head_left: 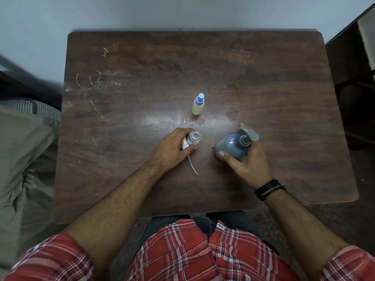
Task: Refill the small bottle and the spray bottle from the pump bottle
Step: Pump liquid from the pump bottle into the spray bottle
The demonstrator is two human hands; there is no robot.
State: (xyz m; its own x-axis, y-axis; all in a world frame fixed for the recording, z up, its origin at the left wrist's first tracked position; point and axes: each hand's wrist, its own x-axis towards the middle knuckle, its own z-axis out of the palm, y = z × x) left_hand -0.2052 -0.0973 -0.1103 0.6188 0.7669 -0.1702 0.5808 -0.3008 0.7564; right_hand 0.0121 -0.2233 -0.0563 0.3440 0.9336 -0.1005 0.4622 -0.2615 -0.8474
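Leftmost, the left hand [171, 147] lies low on the table [263, 78], its fingers curled round a clear spray bottle [194, 137] whose mouth is open and faces up. Under the same fingers, pressed against the bottle's near side, is the white spray head [185, 145]; its thin dip tube [192, 166] trails out below the thumb toward the person, lying on the wood. Well beyond these fingertips, and apart from both hands, the small bottle [198, 104] stands upright with its blue cap on and pale liquid inside. Further right, the right hand [246, 161] grips the blue pump bottle [233, 147]: the thumb lies across its near left side, the other fingers wrap round behind, and one fingertip shows past the pump top. The pump bottle leans a little toward the spray bottle, its grey pump head [250, 135] at the upper right; whether its base touches the table I cannot tell. A dark band [268, 188] circles the right wrist.
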